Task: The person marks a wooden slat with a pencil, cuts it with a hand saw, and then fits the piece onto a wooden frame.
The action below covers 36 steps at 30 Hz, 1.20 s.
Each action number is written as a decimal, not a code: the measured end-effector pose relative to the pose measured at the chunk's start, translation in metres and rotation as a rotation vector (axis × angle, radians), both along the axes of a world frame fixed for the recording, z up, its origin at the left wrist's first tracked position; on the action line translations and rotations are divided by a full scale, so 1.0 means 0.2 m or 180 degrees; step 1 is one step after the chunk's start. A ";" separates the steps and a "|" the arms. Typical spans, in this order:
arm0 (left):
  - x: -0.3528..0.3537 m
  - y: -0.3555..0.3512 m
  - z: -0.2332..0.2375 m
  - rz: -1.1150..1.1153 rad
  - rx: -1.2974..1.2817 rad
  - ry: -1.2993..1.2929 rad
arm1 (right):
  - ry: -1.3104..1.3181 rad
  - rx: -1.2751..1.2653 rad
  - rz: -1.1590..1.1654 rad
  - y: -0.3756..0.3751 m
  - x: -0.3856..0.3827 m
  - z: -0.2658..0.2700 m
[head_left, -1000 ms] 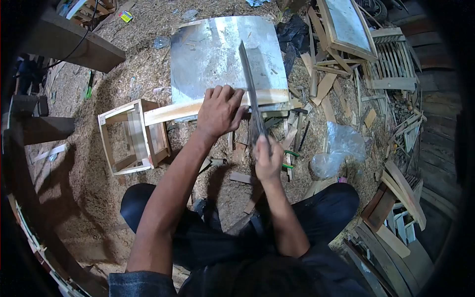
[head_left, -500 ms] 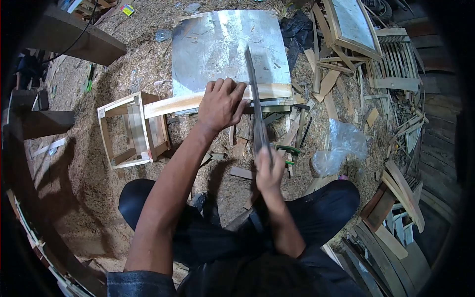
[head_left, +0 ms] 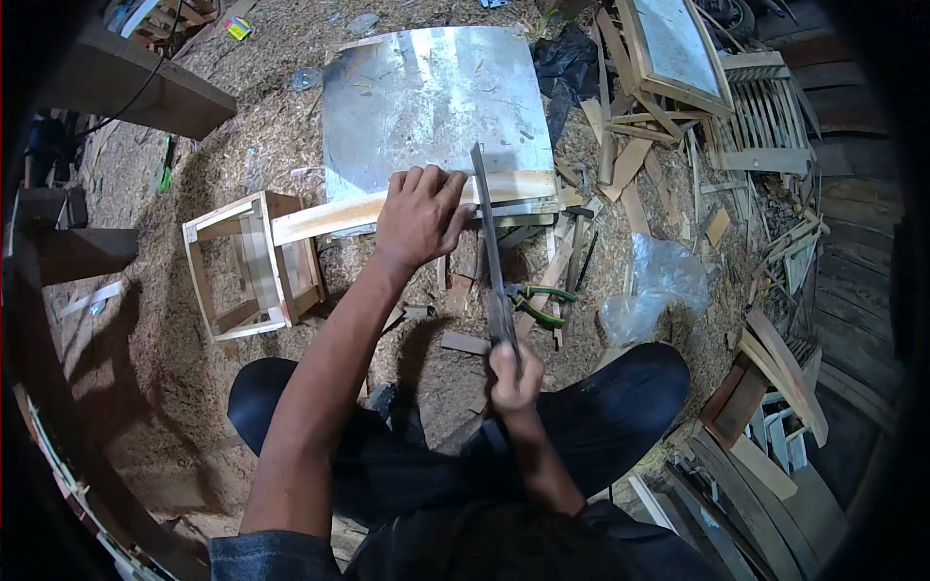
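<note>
A long pale wooden strip lies across the front of a worn metal-topped board. Its left end meets a small wooden frame box. My left hand presses on the strip, fingers wrapped over its far edge. A handsaw, seen nearly edge-on, crosses the strip just right of that hand. My right hand is closed round the saw's near end, close to my knees.
Green-handled pliers and a hammer lie right of the saw. Beyond them are a clear plastic bag and wood scraps. A framed panel leans at upper right. Thick beams stand at left.
My right hand has drawn the saw back toward my body. The pliers show more fully now. My left hand keeps its hold on the strip, and the whole view has shifted slightly.
</note>
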<state>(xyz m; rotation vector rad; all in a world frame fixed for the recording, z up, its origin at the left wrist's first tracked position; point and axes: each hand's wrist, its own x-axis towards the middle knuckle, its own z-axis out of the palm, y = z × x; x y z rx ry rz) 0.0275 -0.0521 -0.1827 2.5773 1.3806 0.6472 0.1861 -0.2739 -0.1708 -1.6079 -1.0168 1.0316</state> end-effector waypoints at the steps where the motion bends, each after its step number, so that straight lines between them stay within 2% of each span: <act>1: 0.00 0.02 0.00 0.0017 0.0021 0.0021 | 0.0196 -0.0044 -0.0046 -0.02 0.01 0.02; 3: 0.01 0.00 0.00 -0.0029 0.0020 0.0047 | 0.0091 -0.0205 -0.0049 0.09 0.03 0.04; 6: 0.01 0.02 0.01 0.0019 0.0067 0.0060 | 0.0084 0.0035 -0.0014 0.45 -0.02 -0.03; 9: 0.00 0.01 0.00 -0.0029 -0.0025 0.0080 | -0.0067 0.0080 0.0056 0.47 -0.02 -0.02; 13: 0.00 0.03 -0.01 -0.0035 0.0079 0.0013 | -0.0387 0.0079 0.0100 0.06 0.00 0.12; 16: 0.00 0.02 -0.01 -0.0050 0.0073 0.0128 | -0.0096 0.0007 -0.0026 0.17 0.01 0.07; 17: 0.00 0.03 0.00 -0.0058 0.0060 0.0119 | -0.0099 0.0004 0.0078 0.29 0.00 0.06; 18: 0.00 0.03 0.00 -0.0066 0.0025 0.0119 | -0.0018 0.0084 -0.0156 0.41 -0.02 -0.02; 19: 0.00 0.02 0.00 -0.0073 0.0011 0.0129 | -0.0202 -0.0017 0.0039 0.55 -0.02 0.04; 21: -0.01 0.03 0.00 -0.0113 0.0094 0.0026 | -0.0029 -0.0110 0.0032 0.56 -0.04 0.04; 23: 0.00 0.00 0.01 -0.0091 -0.0020 -0.0007 | 0.0033 -0.0036 -0.0231 0.35 -0.06 -0.01; 25: -0.01 0.02 0.01 -0.0079 0.0058 0.0101 | 0.0021 -0.0131 -0.0055 0.05 -0.02 0.00; 27: -0.01 0.04 -0.01 -0.0074 0.0148 0.0068 | 0.0038 -0.0356 -0.0076 -0.03 0.01 0.11; 29: 0.00 0.03 -0.02 -0.0065 0.0119 -0.0030 | 0.0348 -0.0212 -0.0425 0.03 -0.02 0.04; 33: 0.00 0.03 0.01 -0.0094 -0.0005 -0.0002 | -0.0069 -0.0158 0.0059 0.51 -0.01 0.03; 36: 0.00 0.02 0.02 -0.0109 -0.0006 -0.0023 | -0.0460 0.0092 0.0074 0.48 -0.04 0.07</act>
